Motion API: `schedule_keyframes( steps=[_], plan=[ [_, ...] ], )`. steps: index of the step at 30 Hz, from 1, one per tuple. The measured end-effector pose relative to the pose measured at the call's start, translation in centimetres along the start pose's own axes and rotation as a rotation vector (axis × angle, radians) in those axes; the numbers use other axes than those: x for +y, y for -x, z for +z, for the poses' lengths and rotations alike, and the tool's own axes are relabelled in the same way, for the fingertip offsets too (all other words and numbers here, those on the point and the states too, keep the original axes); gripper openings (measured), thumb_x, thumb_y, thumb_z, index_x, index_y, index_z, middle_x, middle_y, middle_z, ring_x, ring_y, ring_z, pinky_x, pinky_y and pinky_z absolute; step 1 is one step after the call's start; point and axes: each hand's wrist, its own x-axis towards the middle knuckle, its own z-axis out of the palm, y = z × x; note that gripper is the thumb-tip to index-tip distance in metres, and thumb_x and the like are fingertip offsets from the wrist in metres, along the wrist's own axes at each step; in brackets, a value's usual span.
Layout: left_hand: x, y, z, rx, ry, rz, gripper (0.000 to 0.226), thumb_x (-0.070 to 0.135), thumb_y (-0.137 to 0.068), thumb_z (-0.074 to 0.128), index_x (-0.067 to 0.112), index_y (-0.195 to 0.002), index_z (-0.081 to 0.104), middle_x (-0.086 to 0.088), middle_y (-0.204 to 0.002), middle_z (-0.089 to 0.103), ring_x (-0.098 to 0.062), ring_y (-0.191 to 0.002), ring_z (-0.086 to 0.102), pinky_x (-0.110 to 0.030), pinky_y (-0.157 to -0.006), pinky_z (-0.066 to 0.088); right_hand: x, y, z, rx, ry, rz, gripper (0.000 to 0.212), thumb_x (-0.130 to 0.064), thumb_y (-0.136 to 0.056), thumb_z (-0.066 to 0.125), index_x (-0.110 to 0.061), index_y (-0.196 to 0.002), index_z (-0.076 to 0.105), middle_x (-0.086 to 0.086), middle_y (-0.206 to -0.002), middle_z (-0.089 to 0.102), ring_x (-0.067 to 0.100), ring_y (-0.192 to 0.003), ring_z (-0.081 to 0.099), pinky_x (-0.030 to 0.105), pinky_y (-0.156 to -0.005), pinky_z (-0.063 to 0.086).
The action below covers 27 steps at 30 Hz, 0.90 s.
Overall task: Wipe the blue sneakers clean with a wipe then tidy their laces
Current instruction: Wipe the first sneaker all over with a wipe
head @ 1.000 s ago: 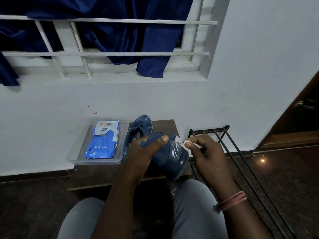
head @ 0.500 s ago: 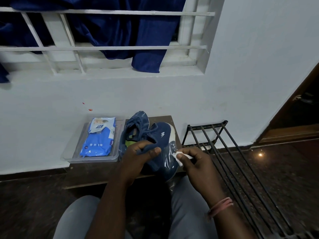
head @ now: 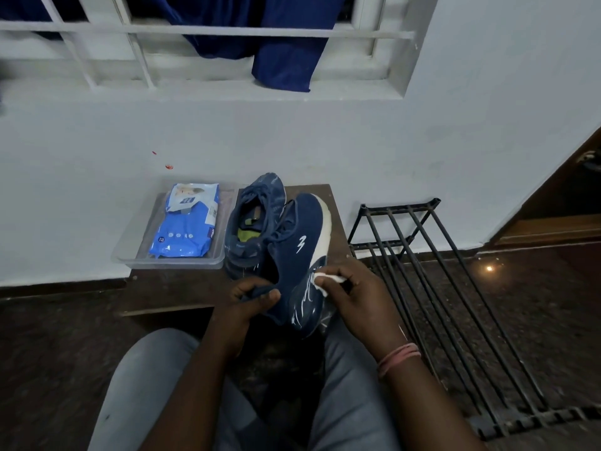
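The left hand point(head: 252, 299) grips the heel collar of a dark blue knit sneaker with a white sole point(head: 297, 252), fingers curled around the fabric, tilting the sneaker on its side over the brown wooden stool point(head: 182, 288) to expose the glossy heel panel. The right hand point(head: 353, 296) pinches a small white wipe point(head: 325, 281) against that panel. The second blue sneaker point(head: 255, 216) rests behind, beside the clear plastic tray point(head: 169, 260) holding a blue wipes pack point(head: 187, 222).

Dim, bluish — soft edge blur
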Motion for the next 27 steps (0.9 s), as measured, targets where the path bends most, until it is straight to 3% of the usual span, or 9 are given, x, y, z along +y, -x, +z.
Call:
schedule_keyframes(
  steps=[5,8,13,17,20,23,27],
  plan=[
    [-0.4,-0.1,-0.5,-0.001,0.026,0.017,0.052,0.059,-0.044,0.096,0.019,-0.072,0.079,-0.003,-0.07,0.072,-0.012,-0.066,0.067,-0.023,-0.064,0.055,0.0,-2.2,1.0,0.083,0.009,0.115,0.005,-0.02,-0.092,0.071,-0.024,-0.093,0.074,-0.026,-0.095,0.067,-0.005,-0.091,0.063,0.013,-0.079,0.047],
    [-0.8,-0.1,-0.8,0.01,0.059,-0.005,0.04,0.046,-0.051,0.097,0.018,-0.073,0.079,-0.002,-0.069,0.072,-0.011,-0.064,0.067,-0.026,-0.065,0.054,-0.1,-3.0,1.2,0.089,0.042,0.055,0.007,-0.016,-0.094,0.067,-0.021,-0.094,0.071,-0.021,-0.096,0.066,-0.002,-0.092,0.062,0.015,-0.08,0.047],
    [-1.4,-0.3,-1.2,0.039,0.062,0.003,0.058,0.061,-0.04,0.096,0.018,-0.074,0.079,-0.004,-0.071,0.071,-0.013,-0.067,0.066,-0.023,-0.065,0.054,-0.3,-1.7,0.9,-0.008,0.161,-0.039,0.012,-0.016,-0.095,0.066,-0.025,-0.093,0.072,-0.014,-0.095,0.069,0.004,-0.092,0.063,0.026,-0.083,0.051],
    [-1.9,-0.5,-1.2,0.043,0.089,-0.017,0.058,0.057,-0.043,0.097,0.016,-0.078,0.079,-0.012,-0.079,0.07,-0.022,-0.074,0.065,-0.033,-0.071,0.053,-0.2,-0.9,0.2,-0.069,0.089,0.023,0.009,-0.017,-0.091,0.072,-0.025,-0.089,0.076,-0.012,-0.091,0.072,0.004,-0.089,0.066,0.024,-0.082,0.052],
    [-1.8,-0.4,-1.1,0.001,0.086,-0.028,0.053,0.058,-0.045,0.097,0.018,-0.076,0.079,-0.007,-0.076,0.071,-0.02,-0.072,0.066,-0.032,-0.071,0.054,-0.6,-1.8,0.6,0.039,0.119,0.104,0.011,-0.024,-0.09,0.073,-0.032,-0.082,0.072,-0.019,-0.084,0.068,-0.004,-0.085,0.063,0.016,-0.075,0.048],
    [-1.8,-0.4,-1.3,-0.006,0.085,-0.03,0.053,0.059,-0.047,0.096,0.018,-0.075,0.078,-0.01,-0.077,0.07,-0.025,-0.076,0.063,-0.036,-0.075,0.051,-1.1,-2.7,1.3,0.084,0.163,0.059,0.006,-0.024,-0.092,0.072,-0.027,-0.087,0.072,-0.022,-0.085,0.062,-0.003,-0.086,0.06,0.014,-0.075,0.045],
    [-1.6,-0.3,-1.4,-0.015,0.077,-0.015,0.049,0.059,-0.048,0.095,0.02,-0.073,0.078,-0.004,-0.073,0.071,-0.018,-0.071,0.066,-0.03,-0.069,0.054,-1.9,-1.6,1.0,-0.008,0.211,0.017,0.007,-0.023,-0.092,0.072,-0.025,-0.086,0.074,-0.022,-0.083,0.066,-0.006,-0.085,0.061,0.007,-0.072,0.042]
  ],
)
